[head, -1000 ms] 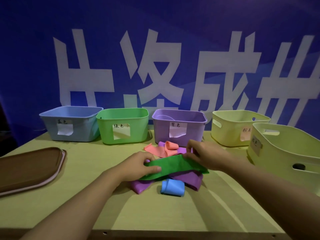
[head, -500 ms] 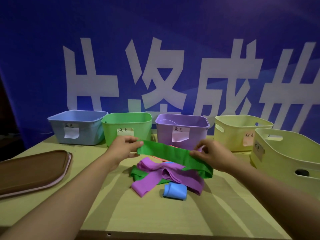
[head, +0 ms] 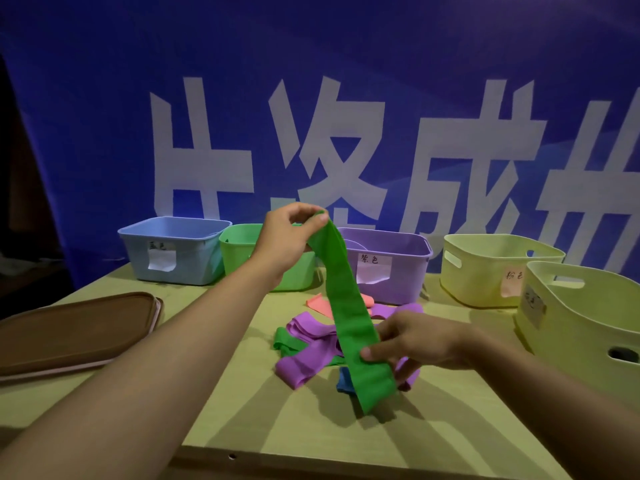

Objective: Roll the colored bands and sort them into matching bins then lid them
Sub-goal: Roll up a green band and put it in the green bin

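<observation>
A green band point(head: 349, 320) is held stretched out above the table point(head: 242, 403), slanting from high on the left down to low on the right. Its lower part is pinched by the right hand point(head: 412, 341), thumb on the front face and fingers curled behind, with the free end hanging just below that grip. Under the band, a loose heap is seen on the table: purple bands point(head: 308, 355), a second green piece point(head: 287, 341) and a small blue band point(head: 344, 379) that is mostly hidden, so whether it is rolled cannot be told. A pink band point(head: 320, 303) lies a little farther back, near the purple bin point(head: 388, 268). To the left, brown lids point(head: 69, 330) are stacked flat, apparently more than one. The upper end of the green band is gripped by the left hand point(head: 287, 237), raised in front of the green bin point(head: 239, 258). Along the far edge a row is formed by the blue bin point(head: 176, 251), the green bin, the purple bin and a pale yellow bin point(head: 485, 271), each labelled on the front; another pale yellow bin point(head: 581, 323) stands nearer on the right. A blue banner point(head: 311, 81) with large white characters fills the background.
</observation>
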### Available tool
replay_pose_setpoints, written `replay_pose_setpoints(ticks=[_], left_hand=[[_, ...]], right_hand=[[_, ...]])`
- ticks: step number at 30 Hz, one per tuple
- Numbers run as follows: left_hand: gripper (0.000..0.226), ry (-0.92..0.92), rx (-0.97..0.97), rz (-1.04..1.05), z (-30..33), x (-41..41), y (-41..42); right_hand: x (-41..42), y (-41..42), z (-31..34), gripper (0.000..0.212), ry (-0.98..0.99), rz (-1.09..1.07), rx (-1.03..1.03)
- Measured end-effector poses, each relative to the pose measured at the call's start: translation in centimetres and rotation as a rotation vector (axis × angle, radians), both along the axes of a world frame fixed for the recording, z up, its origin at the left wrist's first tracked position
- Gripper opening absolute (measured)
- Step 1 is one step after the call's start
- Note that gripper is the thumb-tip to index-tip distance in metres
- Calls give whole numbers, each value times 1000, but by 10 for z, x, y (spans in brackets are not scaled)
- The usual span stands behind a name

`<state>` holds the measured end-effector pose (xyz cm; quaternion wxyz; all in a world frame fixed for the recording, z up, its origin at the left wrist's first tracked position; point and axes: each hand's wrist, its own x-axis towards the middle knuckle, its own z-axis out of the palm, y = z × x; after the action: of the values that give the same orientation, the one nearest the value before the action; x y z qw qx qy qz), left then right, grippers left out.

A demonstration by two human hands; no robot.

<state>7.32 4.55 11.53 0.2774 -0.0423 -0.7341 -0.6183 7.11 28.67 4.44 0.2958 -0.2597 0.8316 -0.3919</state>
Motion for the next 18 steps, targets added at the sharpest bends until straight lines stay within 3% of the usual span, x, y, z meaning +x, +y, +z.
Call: replay_pose_setpoints(ticks=[7,15,18], left_hand=[[5,-12,-48,16,-2,1,0],[9,-161,30,236,-41,-13,-41],[14,-228,75,345,-56,-17,-54]], right_hand=[[6,-4,-12,34,-49,25,-64],[7,0,5,25,-19,-272,-339],[4,5,20,49,-98,-285,-395]])
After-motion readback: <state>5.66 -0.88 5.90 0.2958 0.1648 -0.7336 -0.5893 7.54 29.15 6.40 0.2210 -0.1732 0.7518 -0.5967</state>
